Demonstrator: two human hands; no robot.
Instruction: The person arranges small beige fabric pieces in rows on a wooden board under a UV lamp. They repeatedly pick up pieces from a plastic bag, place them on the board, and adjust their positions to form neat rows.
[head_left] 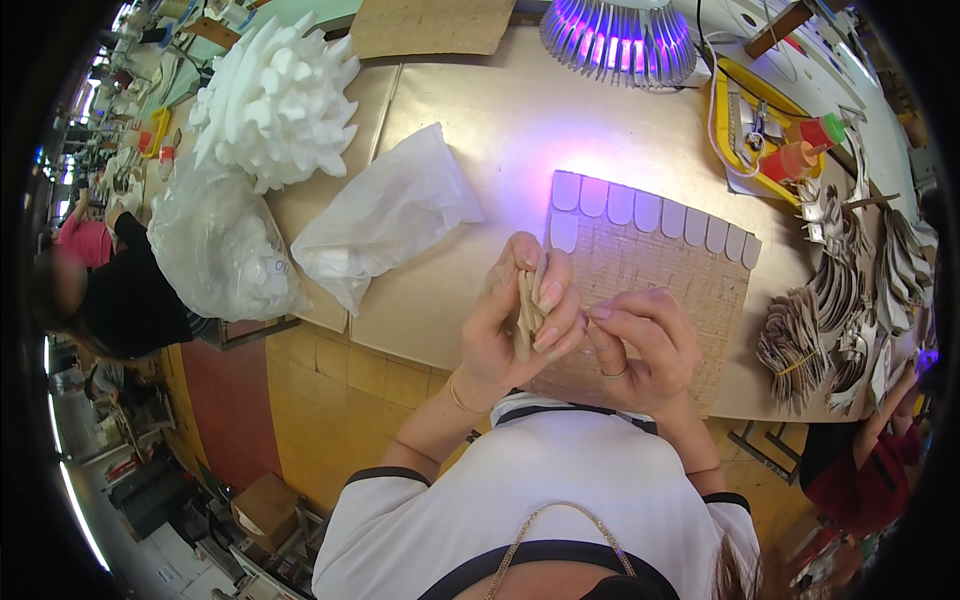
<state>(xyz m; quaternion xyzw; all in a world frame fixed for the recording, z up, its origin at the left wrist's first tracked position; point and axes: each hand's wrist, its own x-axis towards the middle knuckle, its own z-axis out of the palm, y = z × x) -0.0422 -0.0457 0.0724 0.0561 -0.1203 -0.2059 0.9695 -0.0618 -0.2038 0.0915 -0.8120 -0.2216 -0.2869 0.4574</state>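
Above the near edge of the table, my left hand (490,325) is closed around a small stack of thin beige pieces (526,310), held on edge between thumb and fingers. Close beside it on the right, my right hand (652,345) is pinched, thumb against fingertips. Whatever lies in that pinch is too small to make out. Beneath both hands lies a brown corrugated cardboard sheet (660,290). Pale round-ended tabs (620,206) are lined up along its far edge, and a single tab (564,232) sits below them at the left.
A finned lamp (620,45) casts violet light at the back. White foam pieces (275,105) and plastic bags (390,215) lie left. At right are a yellow tray (735,150), a red bottle with a green cap (815,130) and bundled strips (793,350). Other people work on both sides.
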